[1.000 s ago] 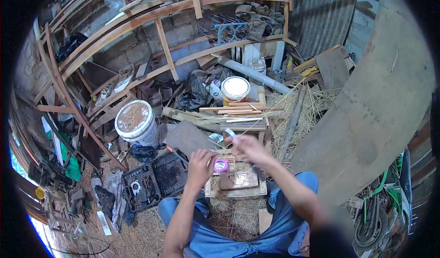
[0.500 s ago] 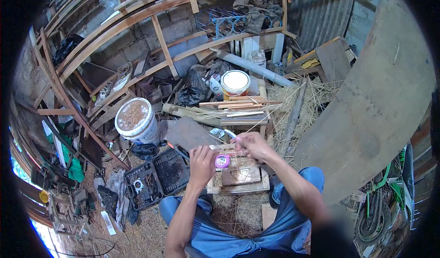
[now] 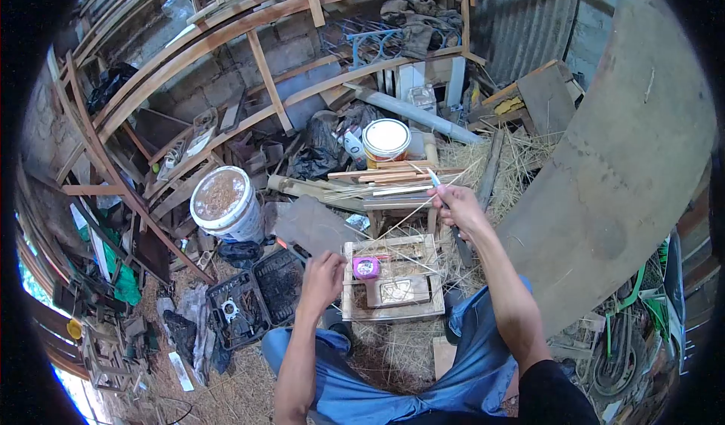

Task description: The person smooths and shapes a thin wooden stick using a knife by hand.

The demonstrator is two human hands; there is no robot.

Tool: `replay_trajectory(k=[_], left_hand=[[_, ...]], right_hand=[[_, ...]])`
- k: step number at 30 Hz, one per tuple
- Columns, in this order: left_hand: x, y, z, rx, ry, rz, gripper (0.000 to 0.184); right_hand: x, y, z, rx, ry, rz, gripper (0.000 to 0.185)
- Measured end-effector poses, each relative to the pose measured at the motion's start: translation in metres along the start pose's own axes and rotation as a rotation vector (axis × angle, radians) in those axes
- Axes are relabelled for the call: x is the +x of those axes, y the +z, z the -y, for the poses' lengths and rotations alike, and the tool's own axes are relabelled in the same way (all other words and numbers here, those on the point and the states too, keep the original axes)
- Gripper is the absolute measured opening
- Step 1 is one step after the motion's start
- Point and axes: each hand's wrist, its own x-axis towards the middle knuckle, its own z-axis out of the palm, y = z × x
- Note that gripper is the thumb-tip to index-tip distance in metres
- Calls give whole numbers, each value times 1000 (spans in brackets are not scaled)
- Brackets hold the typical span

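Observation:
My right hand [image 3: 459, 207] is closed round a knife, its pale blade [image 3: 433, 177] pointing up and away and its long dark handle [image 3: 462, 248] showing below the hand. My left hand [image 3: 325, 278] has curled fingers beside the left edge of a low wooden stool [image 3: 393, 314]; whatever it may hold is hidden. A pink, tape-measure-like object [image 3: 366, 267] lies on the stool, near a flat wooden block [image 3: 404, 291]. Thin pale strips [image 3: 408, 263] cross the stool top, and one slants up towards my right hand.
Ahead are stacked wood strips [image 3: 400, 176] and a lidded bucket [image 3: 387, 138]. A sawdust-topped bucket [image 3: 226, 198] and an open black tool case [image 3: 253, 293] stand to the left. A large board [image 3: 604, 161] leans at right; a curved wooden frame [image 3: 204, 44] spans the back.
My right hand has moved up, away and right with the knife, leaving the stool top. My left hand has shifted slightly left and down, away from the pink object.

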Motion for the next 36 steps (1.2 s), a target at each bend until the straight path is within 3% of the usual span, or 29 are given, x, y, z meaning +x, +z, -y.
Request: replay_trajectory(k=[4,5,8,12,16,19,21,22,24,26,29,31,33,35,36], left_hand=[[14,15,-26,-363,-247,135,14],[13,28,-22,-378,-153,61,17],[17,38,-32,-456,-127,5,17],[20,15,-44,-467,-177,72,16],[10,1,-22,-415,-163,48,15],[3,-5,-5,-410,-204,181,17],[-2,-10,4,-361,-175,174,17],[-6,-15,6,-314,-147,175,17],[-13,-34,16,-362,-232,133,15],[-19,-31,45,-381,-357,-20,18],[-7,-21,36,-638,-499,-175,18],[1,-7,25,-705,-500,-160,18],[9,-2,14,-947,-599,-83,21],[20,4,-1,-992,-530,-62,20],[24,6,-7,-1022,-489,-54,20]], right_hand=[[-3,19,-5,-14,4,100,29],[-2,26,-12,-14,-13,136,29],[-21,56,-15,-142,14,281,27],[-24,66,-31,-204,-22,383,28],[-8,27,-10,-153,33,105,32],[-10,4,6,-59,30,207,31],[-15,1,18,-190,24,16,24],[-11,-11,21,-110,-17,-67,21],[0,-44,28,2,-126,-280,20],[13,-86,17,177,-203,-294,26],[8,-71,8,30,-201,-394,29],[9,-32,-3,-521,-267,-234,30],[-13,7,2,-727,-235,-30,28],[-8,24,-29,-1008,-639,-29,32],[-9,33,-29,-1004,-641,-28,32]])
